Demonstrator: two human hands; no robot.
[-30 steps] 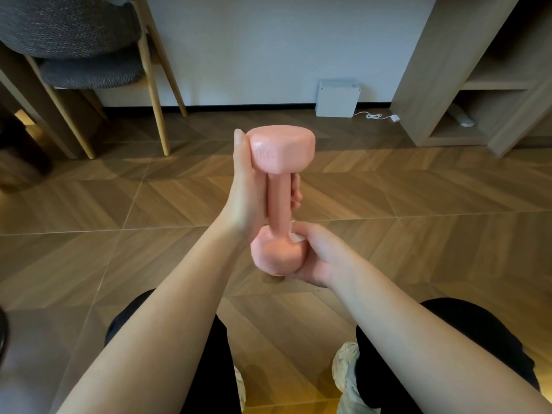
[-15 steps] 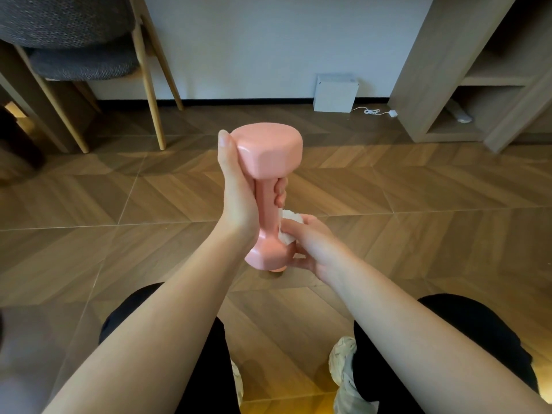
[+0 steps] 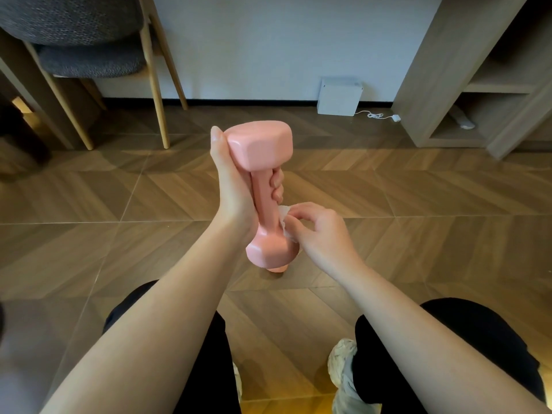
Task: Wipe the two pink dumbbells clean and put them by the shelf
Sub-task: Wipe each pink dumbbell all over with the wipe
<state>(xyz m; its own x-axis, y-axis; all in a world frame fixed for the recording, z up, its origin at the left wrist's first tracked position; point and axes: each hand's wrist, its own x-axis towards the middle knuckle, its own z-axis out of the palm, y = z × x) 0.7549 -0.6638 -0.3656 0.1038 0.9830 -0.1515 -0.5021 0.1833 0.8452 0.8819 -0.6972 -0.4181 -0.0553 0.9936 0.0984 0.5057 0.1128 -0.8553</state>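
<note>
The wooden floor (image 3: 119, 204) lies open in front of me, from the knees up to the wall (image 3: 268, 40). Its limits are the chair legs at the far left, the dark skirting line under the wall, and the shelf (image 3: 442, 70) at the far right, whose side panel comes down to the floor. Between the hands and the shelf the floor is free.

I count one pink dumbbell (image 3: 263, 189) for sure. It is in the air, upright and a little tilted, above the floor and between the two forearms, well apart from the shelf. The left hand (image 3: 233, 186) grips its handle, fingers curled round it and thumb lying along the upper head. The right hand (image 3: 319, 231) pinches one white wipe (image 3: 285, 218) with the fingertips and holds it against the low part of the handle, just over the lower head. A small pink shape shows just under that head; I cannot tell if it is a second dumbbell.

Around there is one chair (image 3: 89, 40) with grey cushions at the upper left, and one white box (image 3: 339, 97) against the wall with one white cable (image 3: 376, 115) running from it towards the shelf. One pale object (image 3: 464, 122) lies in the lowest compartment of the shelf. The box and cable lie near the shelf foot, on its left side. Near me are two legs in black and one pale shoe (image 3: 343, 369).
</note>
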